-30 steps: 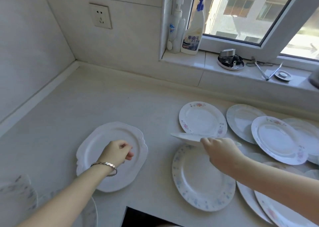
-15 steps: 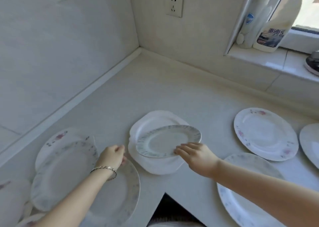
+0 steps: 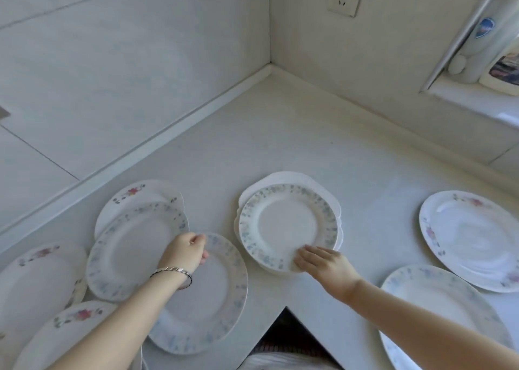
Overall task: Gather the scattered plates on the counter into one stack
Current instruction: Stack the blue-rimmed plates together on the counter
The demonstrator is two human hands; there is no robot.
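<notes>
Step in hand: a stack is being started at the middle of the counter (image 3: 295,133); a blue-rimmed plate (image 3: 288,223) is laid flat on a white scalloped plate (image 3: 283,177), slightly toward 6 o'clock of it.
Right hand (image 3: 325,265): loosely open, fingertips (image 3: 303,258) laid on the near rim of the blue-rimmed plate at its 5 o'clock; judged to be settling or letting go rather than gripping.
Left hand (image 3: 184,250): curled, thumb and fingers pinched at the far rim of a second blue-rimmed plate (image 3: 207,308); whether that plate is lifted cannot be told.
Overlap: a third blue-rimmed plate (image 3: 132,246) lies at 9 o'clock of the left hand, partly over a rose-patterned plate (image 3: 137,192).
Still scattered: more rose plates (image 3: 36,274) at 8 o'clock, a rose plate (image 3: 471,237) at 3 o'clock, another blue-rimmed plate (image 3: 443,313) at 4 o'clock.
Progress: early; only two plates are stacked.
Next move: the pinched plate would probably be lifted clear of its neighbour, carried toward 3 o'clock and set centred on the stack once the right hand is withdrawn.
</notes>
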